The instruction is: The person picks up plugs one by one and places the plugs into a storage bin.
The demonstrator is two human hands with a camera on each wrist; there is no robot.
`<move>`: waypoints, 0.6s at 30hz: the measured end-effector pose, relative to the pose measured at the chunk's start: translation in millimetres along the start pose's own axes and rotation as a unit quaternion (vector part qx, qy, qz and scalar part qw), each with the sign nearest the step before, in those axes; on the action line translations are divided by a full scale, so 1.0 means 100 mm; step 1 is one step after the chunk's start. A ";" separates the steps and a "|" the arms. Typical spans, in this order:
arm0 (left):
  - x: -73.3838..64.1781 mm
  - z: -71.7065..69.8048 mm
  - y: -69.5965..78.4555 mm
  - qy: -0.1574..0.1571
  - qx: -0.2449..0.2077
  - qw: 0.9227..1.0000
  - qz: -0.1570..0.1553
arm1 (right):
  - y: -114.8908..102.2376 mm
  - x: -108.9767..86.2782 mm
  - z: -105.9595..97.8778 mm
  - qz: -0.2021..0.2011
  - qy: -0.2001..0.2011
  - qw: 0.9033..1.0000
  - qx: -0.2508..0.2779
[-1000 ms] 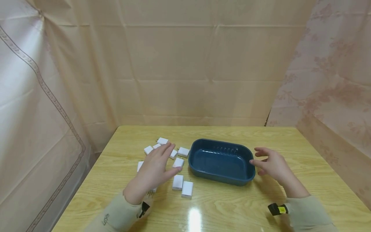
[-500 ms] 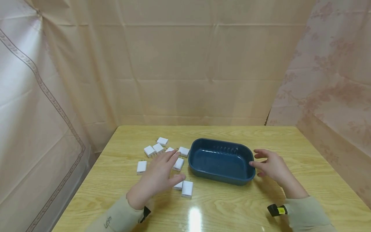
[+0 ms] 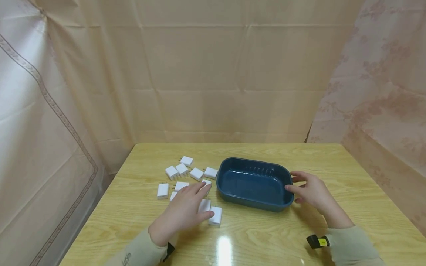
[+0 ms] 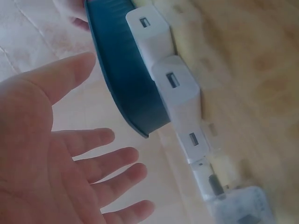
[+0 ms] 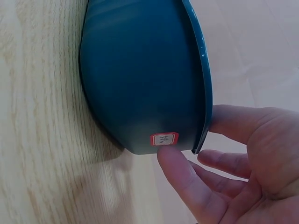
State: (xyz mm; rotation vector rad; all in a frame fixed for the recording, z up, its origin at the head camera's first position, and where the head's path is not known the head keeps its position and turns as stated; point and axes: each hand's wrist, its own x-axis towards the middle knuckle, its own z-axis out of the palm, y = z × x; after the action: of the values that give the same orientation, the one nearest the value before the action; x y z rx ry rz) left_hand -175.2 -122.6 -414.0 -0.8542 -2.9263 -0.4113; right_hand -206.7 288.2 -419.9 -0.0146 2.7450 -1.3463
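White USB chargers (image 3: 197, 174) with plug prongs lie scattered on the left half of the table. My left hand (image 3: 185, 210) hovers over the nearer ones with fingers spread, partly covering several of them. In the left wrist view its palm (image 4: 51, 163) faces a row of chargers (image 4: 177, 84) and holds nothing. A dark teal rectangular dish (image 3: 247, 202) stands right of the chargers. My right hand (image 3: 312, 192) pinches the dish's right end, thumb over the rim and other fingers outside. The right wrist view shows a fingertip just below a red-edged sticker (image 5: 164, 139) on the dish's outer wall.
The wood-grain table (image 3: 259, 236) ends at a back edge before a beige curtain (image 3: 199, 74). Patterned cloth (image 3: 389, 103) hangs at the right and a pale curtain (image 3: 40, 147) at the left. One charger (image 3: 210, 173) sits close by the dish's left end.
My left hand has moved nearer to me and slightly right, uncovering chargers behind it. My right thumb has edged a little further over the dish's rim. The dish stays in place.
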 end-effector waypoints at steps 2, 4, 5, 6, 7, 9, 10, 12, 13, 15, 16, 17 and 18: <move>-0.02 0.01 0.01 -0.015 0.002 1.000 -0.006 | 0.00 0.00 0.00 0.000 0.000 1.000 -0.002; -0.04 0.02 0.02 -0.021 0.004 1.000 -0.006 | -0.01 0.00 -0.01 0.000 -0.001 1.000 -0.003; -0.04 0.02 0.03 -0.023 0.006 1.000 -0.003 | -0.01 -0.01 -0.01 0.001 -0.001 1.000 -0.002; -0.05 0.03 0.03 -0.024 0.006 1.000 -0.001 | -0.01 -0.01 -0.01 0.002 -0.002 1.000 -0.002; -0.05 0.03 0.04 -0.026 0.007 1.000 0.002 | -0.01 -0.02 -0.01 0.003 -0.002 1.000 -0.002; -0.06 0.04 0.05 -0.027 0.008 1.000 0.006 | -0.01 -0.02 -0.02 0.006 -0.002 1.000 -0.001; -0.06 0.05 0.05 -0.028 0.010 1.000 0.008 | 0.00 -0.03 -0.02 0.006 -0.003 1.000 -0.003; -0.06 0.06 0.06 -0.027 0.019 0.999 0.016 | 0.00 -0.04 -0.03 0.008 -0.003 1.000 -0.003; -0.06 0.06 0.06 -0.027 0.024 0.999 0.019 | 0.00 -0.04 -0.03 0.009 -0.002 1.000 -0.003; -0.05 0.08 0.05 -0.026 0.034 0.999 0.028 | 0.01 -0.04 -0.03 0.011 -0.001 1.000 -0.004; -0.05 0.08 0.05 -0.026 0.039 0.998 0.031 | 0.01 -0.04 -0.03 0.011 -0.001 1.000 -0.004; -0.05 0.10 0.04 -0.026 0.042 0.998 0.032 | 0.01 -0.03 -0.02 0.013 0.000 1.000 -0.003; -0.04 0.10 0.04 -0.028 0.044 0.998 0.033 | 0.01 -0.03 -0.02 0.013 0.000 1.000 -0.004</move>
State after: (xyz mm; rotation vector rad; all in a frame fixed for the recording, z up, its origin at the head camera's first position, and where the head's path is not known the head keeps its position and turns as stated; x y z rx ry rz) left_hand -169.4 -119.1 -423.7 -0.9614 -2.9314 -0.2548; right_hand -203.8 290.4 -419.4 0.0212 2.7412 -1.3299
